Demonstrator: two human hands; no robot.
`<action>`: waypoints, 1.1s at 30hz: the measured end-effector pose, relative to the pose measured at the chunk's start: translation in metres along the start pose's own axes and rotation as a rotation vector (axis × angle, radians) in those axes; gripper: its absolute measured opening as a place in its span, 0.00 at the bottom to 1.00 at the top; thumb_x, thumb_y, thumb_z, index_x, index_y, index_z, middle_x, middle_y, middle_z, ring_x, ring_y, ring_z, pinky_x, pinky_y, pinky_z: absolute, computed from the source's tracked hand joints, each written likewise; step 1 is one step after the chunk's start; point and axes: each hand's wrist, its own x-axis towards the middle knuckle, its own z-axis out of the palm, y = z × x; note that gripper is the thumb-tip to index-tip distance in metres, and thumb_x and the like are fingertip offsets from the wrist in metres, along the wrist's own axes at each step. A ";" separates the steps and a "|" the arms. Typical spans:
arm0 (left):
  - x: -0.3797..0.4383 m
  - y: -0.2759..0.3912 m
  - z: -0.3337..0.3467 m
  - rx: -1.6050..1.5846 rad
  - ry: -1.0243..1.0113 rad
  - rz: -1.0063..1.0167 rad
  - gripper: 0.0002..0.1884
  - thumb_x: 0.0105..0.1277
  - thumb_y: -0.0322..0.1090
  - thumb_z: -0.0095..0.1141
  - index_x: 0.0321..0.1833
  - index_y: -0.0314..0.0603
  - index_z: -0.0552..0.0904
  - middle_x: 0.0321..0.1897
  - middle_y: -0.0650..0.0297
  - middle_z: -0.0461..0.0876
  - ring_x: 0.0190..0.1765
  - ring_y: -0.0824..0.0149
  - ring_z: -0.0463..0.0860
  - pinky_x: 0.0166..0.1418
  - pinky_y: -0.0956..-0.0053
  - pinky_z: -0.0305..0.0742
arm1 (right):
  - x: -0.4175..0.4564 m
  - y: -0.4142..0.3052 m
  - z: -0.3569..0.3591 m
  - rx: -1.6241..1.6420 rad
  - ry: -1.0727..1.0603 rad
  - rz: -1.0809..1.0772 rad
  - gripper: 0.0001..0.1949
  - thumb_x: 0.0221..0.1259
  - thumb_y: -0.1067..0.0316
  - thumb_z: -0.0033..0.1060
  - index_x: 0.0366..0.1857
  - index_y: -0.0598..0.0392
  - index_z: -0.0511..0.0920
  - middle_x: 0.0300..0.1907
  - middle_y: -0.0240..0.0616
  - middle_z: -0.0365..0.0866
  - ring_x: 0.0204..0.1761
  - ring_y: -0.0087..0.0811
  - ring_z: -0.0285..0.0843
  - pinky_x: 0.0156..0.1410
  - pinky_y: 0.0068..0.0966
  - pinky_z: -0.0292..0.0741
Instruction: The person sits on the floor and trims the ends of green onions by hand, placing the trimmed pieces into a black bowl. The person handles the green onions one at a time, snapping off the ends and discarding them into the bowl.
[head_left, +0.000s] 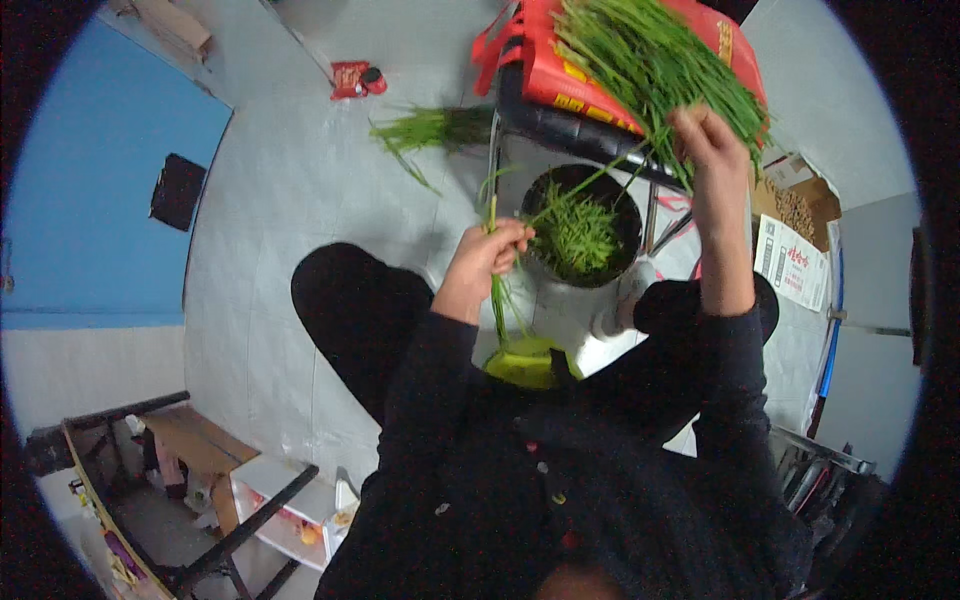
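My left hand (491, 259) is closed around a few long green stalks (498, 307), which stick up above the fist and hang below it. My right hand (705, 139) is raised at the near edge of a large bunch of long green leafy stalks (637, 67), its fingertips pinched on some of them. That bunch lies on a red bag (540, 56) over a black padded seat (577, 127). Between my hands, lower down, a dark round pot (634, 217) holds short green pieces (577, 232). A yellow-green plastic item (529, 364) is close to my lap.
Another green bunch (420, 127) lies on the pale tiled floor (300, 225), left of the seat. Farther back are a red packet (349, 80) and a small red jar (373, 80). Cardboard boxes (791, 262) stand at the right, and a black-framed rack (240, 529) is at the lower left.
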 end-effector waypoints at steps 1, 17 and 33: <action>0.004 -0.002 0.001 -0.022 0.031 0.014 0.09 0.60 0.33 0.54 0.35 0.32 0.78 0.23 0.67 0.74 0.16 0.80 0.61 0.18 0.85 0.52 | -0.007 -0.005 -0.001 -0.061 -0.005 -0.044 0.10 0.59 0.66 0.56 0.23 0.59 0.74 0.21 0.25 0.67 0.24 0.15 0.61 0.29 0.15 0.59; 0.041 0.003 0.059 -0.128 0.033 0.028 0.20 0.66 0.38 0.52 0.57 0.37 0.72 0.44 0.62 0.77 0.23 0.79 0.64 0.21 0.86 0.56 | 0.213 -0.048 -0.053 -0.660 0.159 -0.579 0.14 0.59 0.57 0.55 0.41 0.56 0.80 0.30 0.44 0.81 0.32 0.34 0.80 0.41 0.30 0.73; 0.023 -0.006 0.049 0.047 -0.063 0.131 0.11 0.54 0.21 0.54 0.40 0.39 0.77 0.29 0.71 0.73 0.29 0.78 0.68 0.31 0.81 0.60 | -0.057 0.067 0.089 0.000 -0.487 0.115 0.08 0.48 0.67 0.63 0.25 0.62 0.79 0.24 0.39 0.76 0.26 0.26 0.73 0.33 0.25 0.70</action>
